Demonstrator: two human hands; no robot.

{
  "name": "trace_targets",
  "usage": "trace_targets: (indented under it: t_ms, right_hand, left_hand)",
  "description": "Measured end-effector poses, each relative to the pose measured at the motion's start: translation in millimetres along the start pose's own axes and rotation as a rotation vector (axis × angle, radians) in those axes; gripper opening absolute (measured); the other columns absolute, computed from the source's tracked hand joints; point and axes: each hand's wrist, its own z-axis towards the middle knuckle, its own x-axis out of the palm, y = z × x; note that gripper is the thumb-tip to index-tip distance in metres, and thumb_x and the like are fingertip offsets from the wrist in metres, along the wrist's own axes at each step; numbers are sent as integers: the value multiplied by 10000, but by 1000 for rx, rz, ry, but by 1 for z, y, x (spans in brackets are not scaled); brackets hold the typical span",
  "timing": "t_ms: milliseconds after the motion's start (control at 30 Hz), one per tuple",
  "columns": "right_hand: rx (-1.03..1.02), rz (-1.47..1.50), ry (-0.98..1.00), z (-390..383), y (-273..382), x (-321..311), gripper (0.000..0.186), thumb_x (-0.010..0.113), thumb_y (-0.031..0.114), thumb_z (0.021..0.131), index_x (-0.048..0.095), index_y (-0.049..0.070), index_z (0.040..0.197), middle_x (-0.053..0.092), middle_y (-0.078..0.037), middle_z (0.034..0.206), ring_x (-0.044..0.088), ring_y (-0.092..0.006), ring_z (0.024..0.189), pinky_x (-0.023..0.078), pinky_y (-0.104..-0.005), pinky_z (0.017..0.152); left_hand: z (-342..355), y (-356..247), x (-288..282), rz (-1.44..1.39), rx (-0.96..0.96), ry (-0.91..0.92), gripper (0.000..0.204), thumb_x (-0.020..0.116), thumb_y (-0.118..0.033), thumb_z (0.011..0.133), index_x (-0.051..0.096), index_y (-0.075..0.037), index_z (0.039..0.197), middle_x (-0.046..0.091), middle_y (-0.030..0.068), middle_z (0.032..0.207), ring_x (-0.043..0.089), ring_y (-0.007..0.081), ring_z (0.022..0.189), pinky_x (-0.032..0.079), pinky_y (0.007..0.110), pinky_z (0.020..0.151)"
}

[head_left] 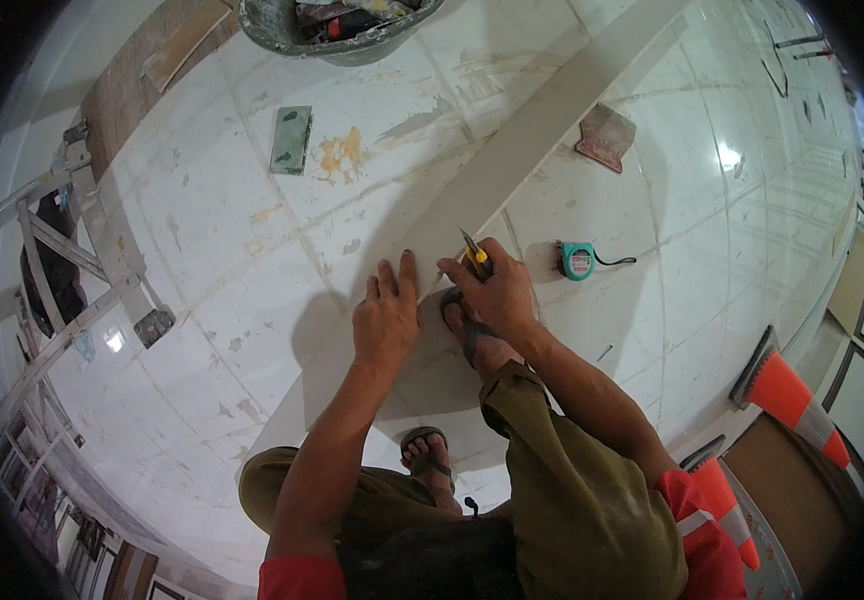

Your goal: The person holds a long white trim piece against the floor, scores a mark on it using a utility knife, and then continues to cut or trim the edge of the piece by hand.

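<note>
A long, narrow grey board [527, 145] runs diagonally across the tiled floor, from near my left leg to the far right. My left hand [388, 318] lies on it with the fingers stretched out. By the board's right edge, my right hand [500, 295] grips a yellow and black utility knife [477, 258], its pointed blade directed up and away from me. My sandalled right foot [467, 330] is just below that hand. To the right, a teal tape measure [577, 260] with a black wrist strap rests on the floor.
A reddish-brown flat piece [607, 137] lies beside the board. Farther left are a green rectangular block [292, 140] and a dirty tub [352, 45] of tools. A metal ladder [77, 250] stands at the left. Orange traffic cones [792, 395] lie toward the right.
</note>
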Motion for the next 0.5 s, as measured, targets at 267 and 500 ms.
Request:
trace_targets:
  t_ms: [267, 500]
  right_hand:
    - [29, -39, 37, -4, -23, -4, 505, 858, 451, 900, 663, 4, 1030, 751, -217, 863, 757, -361, 778, 587, -437, 714]
    - [-129, -78, 22, -1, 5, -6, 461, 842, 431, 910, 672, 22, 1039, 762, -191, 875, 765, -379, 817, 591, -453, 725]
  left_hand:
    - [3, -1, -4, -27, -12, 19, 800, 742, -153, 879, 415, -73, 1604, 601, 363, 1425, 678, 514, 1225, 649, 517, 886]
    - [1, 3, -6, -30, -6, 25, 840, 772, -159, 853, 408, -77, 1606, 589, 351, 1448, 683, 497, 1223, 647, 505, 896]
